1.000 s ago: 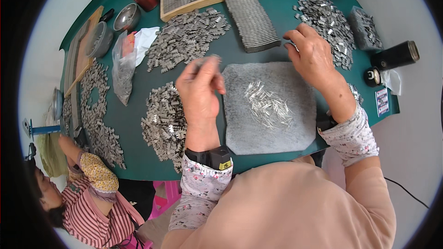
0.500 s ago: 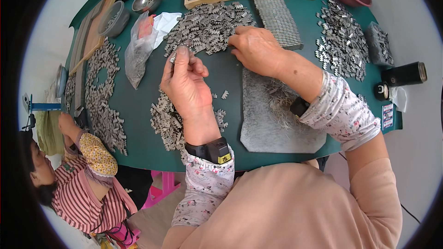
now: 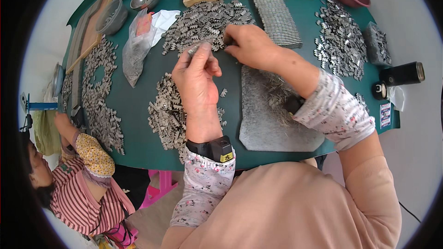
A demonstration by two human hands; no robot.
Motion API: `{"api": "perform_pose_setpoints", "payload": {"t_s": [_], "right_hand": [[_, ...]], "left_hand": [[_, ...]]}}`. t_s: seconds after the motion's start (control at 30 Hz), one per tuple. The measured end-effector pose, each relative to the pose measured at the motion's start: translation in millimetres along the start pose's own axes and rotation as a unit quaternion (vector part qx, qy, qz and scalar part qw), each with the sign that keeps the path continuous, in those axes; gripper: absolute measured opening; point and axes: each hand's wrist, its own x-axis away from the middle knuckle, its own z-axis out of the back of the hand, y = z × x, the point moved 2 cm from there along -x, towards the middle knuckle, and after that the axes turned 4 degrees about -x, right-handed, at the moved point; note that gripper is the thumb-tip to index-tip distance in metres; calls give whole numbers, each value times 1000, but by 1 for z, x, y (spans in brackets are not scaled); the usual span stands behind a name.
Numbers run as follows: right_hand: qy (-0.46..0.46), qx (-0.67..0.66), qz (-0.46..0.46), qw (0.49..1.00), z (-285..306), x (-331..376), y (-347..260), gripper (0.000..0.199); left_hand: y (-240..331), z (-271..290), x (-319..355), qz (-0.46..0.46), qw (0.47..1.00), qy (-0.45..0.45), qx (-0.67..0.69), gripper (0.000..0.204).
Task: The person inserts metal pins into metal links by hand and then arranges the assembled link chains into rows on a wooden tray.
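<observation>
Left hand [image 3: 197, 80]: fingers pinching a small metal piece [image 3: 193, 50] at their tips. Right hand [image 3: 251, 45]: fingers curled near the grey pile [image 3: 203, 23]; grip indeterminable.

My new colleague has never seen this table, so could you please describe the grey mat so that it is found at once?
On the green table, look near the person's edge, right of the left hand. The mat lies there, partly hidden by the right sleeve. Unlike the piles of small metal pieces, it is one flat, pale sheet with cut lower corners.
</observation>
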Motion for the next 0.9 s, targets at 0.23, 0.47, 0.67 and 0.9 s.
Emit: {"api": "perform_pose_setpoints", "payload": {"t_s": [0.23,0.47,0.67,0.9], "right_hand": [[54,-484,-105,867,34,74,6,17],[164,-480,-114,854,30,106,8,16],[184,-326,-110,921,47,122,-3,14],[188,-309,-79,929,67,138,29,11]], "left_hand": [[-18,-19,13,55,985,-104,-122,15],[-36,-36,33,84,972,-176,-131,15],[-46,-43,41,6,959,-223,-177,14],[-45,-43,39,57,957,-249,-139,12]]}}
